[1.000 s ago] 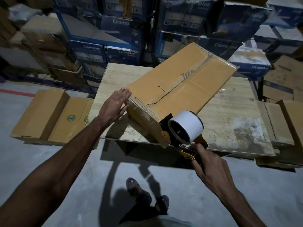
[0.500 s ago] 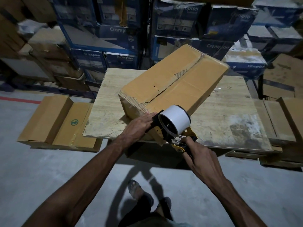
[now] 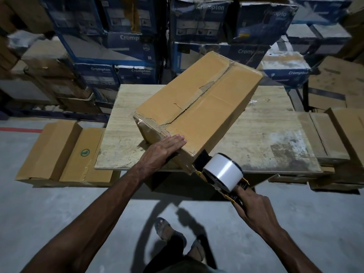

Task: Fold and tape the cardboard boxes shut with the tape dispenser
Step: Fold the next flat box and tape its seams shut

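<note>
Left hand (image 3: 163, 152), fingers (image 3: 176, 140) straight, presses the box (image 3: 212, 119) near end; right hand (image 3: 254, 207) clamps the tape dispenser (image 3: 221, 174) beside it, seam (image 3: 189, 109) running away.

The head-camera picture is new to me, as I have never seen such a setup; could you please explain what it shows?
No machine here: a person wears one wide-angle camera on the head, looking down at their own bare hands. A cardboard box lies askew on the wooden table, its top flaps closed along a ragged seam. The left hand rests on the box's near end, fingers straight. The right hand grips a tape dispenser with a white roll, at the box's near corner. Blue cartons are stacked behind.
</note>
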Demonstrator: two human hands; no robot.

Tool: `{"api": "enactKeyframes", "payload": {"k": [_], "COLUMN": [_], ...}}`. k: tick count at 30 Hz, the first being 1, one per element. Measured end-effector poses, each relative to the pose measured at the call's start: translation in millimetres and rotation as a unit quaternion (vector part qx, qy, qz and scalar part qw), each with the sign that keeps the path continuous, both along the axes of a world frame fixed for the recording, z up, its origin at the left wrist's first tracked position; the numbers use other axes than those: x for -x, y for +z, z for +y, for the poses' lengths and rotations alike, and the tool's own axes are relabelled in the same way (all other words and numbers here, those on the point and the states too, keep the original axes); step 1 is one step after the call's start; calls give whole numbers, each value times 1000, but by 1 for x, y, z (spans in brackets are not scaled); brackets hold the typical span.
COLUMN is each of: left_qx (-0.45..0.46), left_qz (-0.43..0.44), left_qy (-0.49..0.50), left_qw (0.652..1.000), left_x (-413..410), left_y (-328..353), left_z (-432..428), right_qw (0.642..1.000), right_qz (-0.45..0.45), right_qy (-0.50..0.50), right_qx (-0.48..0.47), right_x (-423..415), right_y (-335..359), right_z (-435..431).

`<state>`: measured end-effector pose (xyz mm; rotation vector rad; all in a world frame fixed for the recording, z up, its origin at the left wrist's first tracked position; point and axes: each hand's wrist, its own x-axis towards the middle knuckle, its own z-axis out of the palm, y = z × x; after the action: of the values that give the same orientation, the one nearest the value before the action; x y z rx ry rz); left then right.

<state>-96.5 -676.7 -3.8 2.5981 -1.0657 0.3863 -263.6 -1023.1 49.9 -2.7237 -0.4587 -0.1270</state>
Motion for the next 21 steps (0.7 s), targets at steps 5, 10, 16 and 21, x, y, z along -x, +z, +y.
{"api": "enactKeyframes", "payload": {"k": [5, 10, 16, 21], "left_qx": [12, 29, 69, 41], "left_qz": [16, 20, 34, 36], "left_qy": [21, 57, 96, 103], "left_qw": [1000, 998, 992, 993], "left_x": [7, 11, 22, 20], "left_y": [4, 3, 3, 2], "left_z": [-6, -14, -27, -27], "right_qw": [997, 996, 995, 991], "right_qz": [41, 80, 74, 43], "right_qy": [-14, -31, -53, -90], "right_qx": [-60, -21, -37, -93], "right_x": [-3, -22, -16, -5], "right_y": [-51, -75, -87, -90], "right_z": [11, 33, 51, 59]}}
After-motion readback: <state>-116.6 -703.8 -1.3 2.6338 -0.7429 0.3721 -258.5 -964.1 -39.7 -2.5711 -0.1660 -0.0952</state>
